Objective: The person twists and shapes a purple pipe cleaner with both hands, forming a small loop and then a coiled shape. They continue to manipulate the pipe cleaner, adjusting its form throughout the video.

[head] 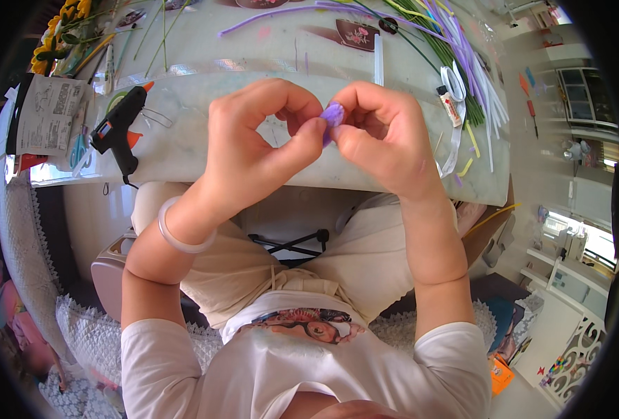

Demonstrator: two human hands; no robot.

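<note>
Between my two hands, above the front part of the table, is a small purple fuzzy piece [333, 116], which looks like bent pipe cleaner. The thumb and fingers of my left hand [267, 131] pinch it from the left. From the right, the thumb and fingertips of my right hand [382, 131] pinch the same piece. My fingers cover part of it, so its full shape is hidden. A black hot glue gun [118, 125] with an orange nozzle lies on the table to the left of my left hand.
On the marble-patterned table [183, 141], purple, white and green pipe cleaners [466, 68] lie at the right, near a small glue tube [449, 107] and white ribbon [452, 152]. Blue-handled scissors [79, 151], a printed packet [50, 115] and yellow fuzzy flowers [52, 44] are at the left. Another person [32, 340] is at lower left.
</note>
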